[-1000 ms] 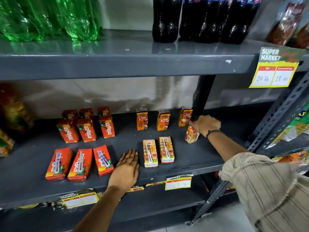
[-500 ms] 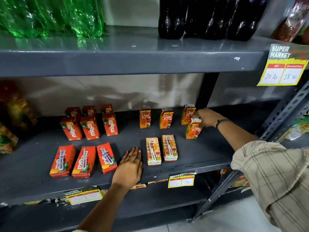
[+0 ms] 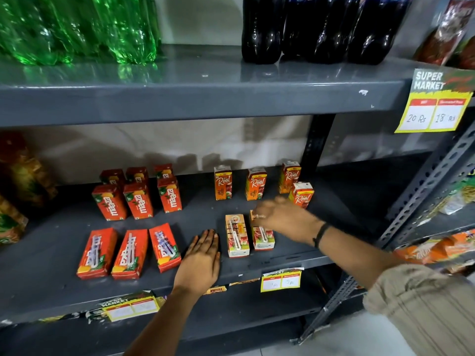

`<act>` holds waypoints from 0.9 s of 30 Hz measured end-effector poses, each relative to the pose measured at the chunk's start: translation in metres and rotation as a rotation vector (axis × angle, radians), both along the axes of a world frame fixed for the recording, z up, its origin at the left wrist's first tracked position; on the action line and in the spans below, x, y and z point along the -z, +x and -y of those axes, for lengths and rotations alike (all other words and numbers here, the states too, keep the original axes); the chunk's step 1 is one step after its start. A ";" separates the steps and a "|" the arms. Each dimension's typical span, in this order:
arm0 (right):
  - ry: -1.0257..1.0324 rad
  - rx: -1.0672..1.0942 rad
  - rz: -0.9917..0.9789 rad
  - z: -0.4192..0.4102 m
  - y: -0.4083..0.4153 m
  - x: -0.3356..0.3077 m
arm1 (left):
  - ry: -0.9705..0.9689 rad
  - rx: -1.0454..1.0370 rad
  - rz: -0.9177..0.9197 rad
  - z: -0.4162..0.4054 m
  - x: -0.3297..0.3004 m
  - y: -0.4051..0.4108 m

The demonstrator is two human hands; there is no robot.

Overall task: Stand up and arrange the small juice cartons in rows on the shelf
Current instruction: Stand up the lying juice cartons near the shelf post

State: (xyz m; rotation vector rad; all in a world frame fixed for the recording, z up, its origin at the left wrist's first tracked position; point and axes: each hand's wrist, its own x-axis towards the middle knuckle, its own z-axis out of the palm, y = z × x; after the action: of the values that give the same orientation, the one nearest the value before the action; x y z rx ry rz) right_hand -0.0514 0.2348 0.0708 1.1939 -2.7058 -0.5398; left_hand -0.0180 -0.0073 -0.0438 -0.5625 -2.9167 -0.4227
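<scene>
Left hand (image 3: 199, 263) flat on shelf (image 3: 51, 286), fingers (image 3: 208, 238) together, holding nothing. Lying carton (image 3: 237, 235) just right of those fingers. Right hand (image 3: 280, 217) over second lying carton (image 3: 262, 236), blurred; its grip cannot be told. Beyond right fingers (image 3: 259, 214): four Real cartons (image 3: 223, 182) upright. Maaza cartons (image 3: 138, 200) far left.

Cartons (image 3: 222, 182) – "Real", "maaza"; price tag (image 3: 434, 104) – "SUPER MARKET", 20 Rs, 18 Rs.

Right hand (image 3: 280, 218) over a flat Real carton (image 3: 262, 238), left hand (image 3: 199, 263) flat on shelf (image 3: 51, 286).
</scene>
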 end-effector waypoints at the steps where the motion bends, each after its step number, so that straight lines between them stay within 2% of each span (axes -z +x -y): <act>1: 0.033 -0.029 0.027 0.003 0.005 0.012 | 0.002 -0.001 -0.003 0.000 0.000 0.000; 5: 0.094 -0.037 0.066 0.007 0.006 0.036 | -0.006 -0.005 0.000 0.000 0.001 -0.001; 8: -0.001 0.034 0.028 0.007 0.000 0.033 | -0.013 -0.002 -0.002 0.000 0.001 -0.001; 11: -0.357 0.369 0.018 0.006 -0.013 0.017 | -0.008 0.005 -0.015 0.000 0.002 -0.002; 14: -0.822 0.749 0.149 0.007 -0.024 0.003 | -0.011 0.004 -0.020 0.001 0.003 -0.002; 17: -0.988 0.883 0.201 0.010 -0.022 0.006 | -0.020 0.002 -0.026 0.000 0.002 -0.001; 21: -0.939 0.943 0.273 0.009 -0.020 0.000 | -0.012 0.003 -0.030 0.000 0.002 0.000; 25: -0.732 1.047 0.082 0.021 -0.024 -0.016 | -0.022 -0.001 -0.029 0.000 0.003 -0.001; 27: -0.656 1.080 0.077 0.028 -0.029 -0.021 | -0.021 0.002 -0.028 0.000 0.003 -0.001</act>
State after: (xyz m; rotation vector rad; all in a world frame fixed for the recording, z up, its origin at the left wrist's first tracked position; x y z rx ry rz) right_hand -0.0805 0.2065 0.0920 -0.4501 -2.9827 0.3373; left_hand -0.0190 -0.0075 -0.0473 -0.5691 -2.8976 -0.3813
